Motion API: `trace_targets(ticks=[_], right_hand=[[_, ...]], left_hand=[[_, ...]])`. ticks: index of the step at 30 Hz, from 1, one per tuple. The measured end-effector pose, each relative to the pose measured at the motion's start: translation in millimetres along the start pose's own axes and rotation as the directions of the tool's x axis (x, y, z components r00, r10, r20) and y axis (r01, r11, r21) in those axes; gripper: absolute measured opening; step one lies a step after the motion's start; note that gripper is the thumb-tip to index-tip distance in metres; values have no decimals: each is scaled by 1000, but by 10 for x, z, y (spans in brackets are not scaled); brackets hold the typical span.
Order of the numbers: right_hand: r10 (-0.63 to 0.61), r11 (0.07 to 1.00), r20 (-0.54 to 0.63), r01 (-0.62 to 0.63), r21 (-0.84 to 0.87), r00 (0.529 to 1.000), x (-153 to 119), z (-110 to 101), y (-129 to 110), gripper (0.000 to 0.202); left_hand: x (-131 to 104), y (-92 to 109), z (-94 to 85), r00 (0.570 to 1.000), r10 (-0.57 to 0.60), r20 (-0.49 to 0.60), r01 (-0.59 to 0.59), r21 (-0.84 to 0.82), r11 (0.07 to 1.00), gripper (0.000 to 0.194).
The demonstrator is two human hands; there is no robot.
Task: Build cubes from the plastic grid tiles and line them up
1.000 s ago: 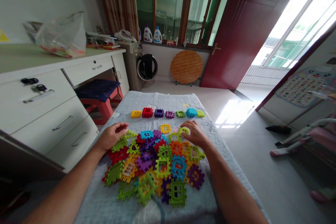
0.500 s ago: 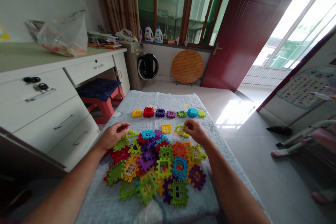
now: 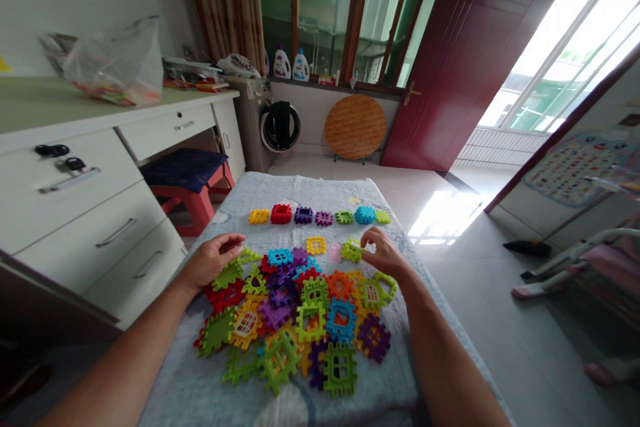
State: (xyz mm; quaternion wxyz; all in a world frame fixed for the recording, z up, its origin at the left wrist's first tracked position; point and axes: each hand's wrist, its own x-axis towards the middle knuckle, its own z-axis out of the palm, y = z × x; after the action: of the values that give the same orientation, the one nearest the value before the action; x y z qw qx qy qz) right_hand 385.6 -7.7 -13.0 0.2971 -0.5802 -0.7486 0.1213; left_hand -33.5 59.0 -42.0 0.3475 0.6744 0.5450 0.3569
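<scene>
The right hand (image 3: 384, 255) has its fingers curled with the thumb below, fingertips at the right edge of a light-green plastic frame with notched sides (image 3: 351, 255); whether they grip it cannot be told. That frame lies on the cloth-covered bench (image 3: 300, 188), right of a yellow plastic window-shaped square (image 3: 315, 245) and behind the heaped, many-coloured plastic notched pieces (image 3: 274, 313). The left hand (image 3: 215, 261), half curled with thumb and forefinger slightly apart, grasps nothing visible at the heap's left rear, beside a solid green notched plastic panel (image 3: 229, 276). Farther back stands a row of coloured plastic blocks (image 3: 365, 215).
</scene>
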Motion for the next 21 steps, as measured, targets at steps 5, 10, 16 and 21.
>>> trace_targets(ticks=[5, 10, 16, 21], right_hand=[[31, 1000, -42, -31, 1, 999, 7, 44, 21, 27], [79, 987, 21, -75, -144, 997, 5, 131, 32, 34], [51, 994, 9, -50, -97, 999, 3, 164, 70, 31], [46, 995, 53, -40, -96, 998, 5, 146, 38, 15]], left_hand=[[8, -2, 1, 1000, -6, -3, 5, -10, 1000, 55], [12, -14, -4, 1000, -3, 3, 3, -9, 1000, 55], [9, -11, 0, 1000, -16, 11, 16, -21, 1000, 58], [6, -7, 4, 1000, -21, 1, 21, -44, 999, 59]])
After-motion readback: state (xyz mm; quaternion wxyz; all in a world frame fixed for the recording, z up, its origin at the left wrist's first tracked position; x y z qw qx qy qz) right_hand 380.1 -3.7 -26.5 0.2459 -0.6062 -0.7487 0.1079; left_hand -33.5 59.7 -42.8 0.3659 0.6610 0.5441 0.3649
